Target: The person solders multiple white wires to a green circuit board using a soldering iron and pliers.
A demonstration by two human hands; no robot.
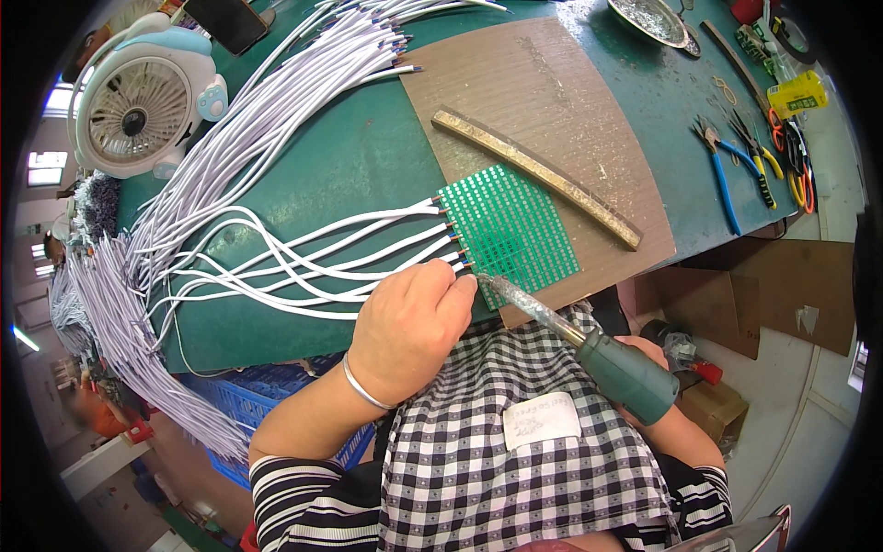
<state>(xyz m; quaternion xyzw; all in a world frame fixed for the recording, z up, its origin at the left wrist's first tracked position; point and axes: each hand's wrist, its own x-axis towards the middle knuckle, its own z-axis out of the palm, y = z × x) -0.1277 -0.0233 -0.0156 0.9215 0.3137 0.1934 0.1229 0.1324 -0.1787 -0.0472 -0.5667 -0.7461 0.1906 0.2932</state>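
My left hand (412,322) is closed, its fingertips pinching a white cable at the near left corner of a green circuit board (543,230). Several other white cables (349,219) run in from the left, their stripped coloured ends meeting the board's left edge. My right hand (647,350) grips a soldering iron (627,373) by its green handle, which hides most of the fingers. The iron's metal tip points left and reaches the board's near corner, close to my left fingertips. Whether the tip touches a wire there is hard to make out.
Under the circuit board lies a brown sheet (515,83) with a long metal bar (533,175) across it. A large cable bundle (230,156) spreads leftward past a fan (138,110). Pliers (722,179) and a metal dish (648,18) rest at right; a blue crate (230,405) stands below.
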